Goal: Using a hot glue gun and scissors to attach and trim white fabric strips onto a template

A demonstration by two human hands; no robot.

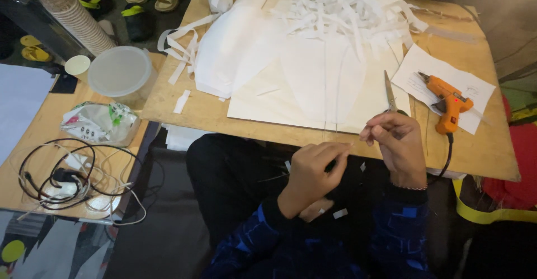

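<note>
My left hand (pixel 313 170) and my right hand (pixel 397 144) are held close together over my lap, just below the front edge of the wooden board (pixel 207 114). The fingertips of both hands are pinched on what looks like a thin pale stick (pixel 354 143) running between them. Small white paper scraps (pixel 340 213) cling to my dark trousers and sleeve. Scissors (pixel 389 91) lie on the board just above my right hand, on large white paper sheets (pixel 313 83).
An orange glue gun (pixel 447 104) rests on a paper sheet at the right, its cord hanging over the edge. A heap of white paper strips (pixel 347 7) fills the back. At left sit a lidded plastic tub (pixel 120 72), stacked paper cups (pixel 67 10), a crumpled wrapper (pixel 100 122) and tangled cables (pixel 67 178).
</note>
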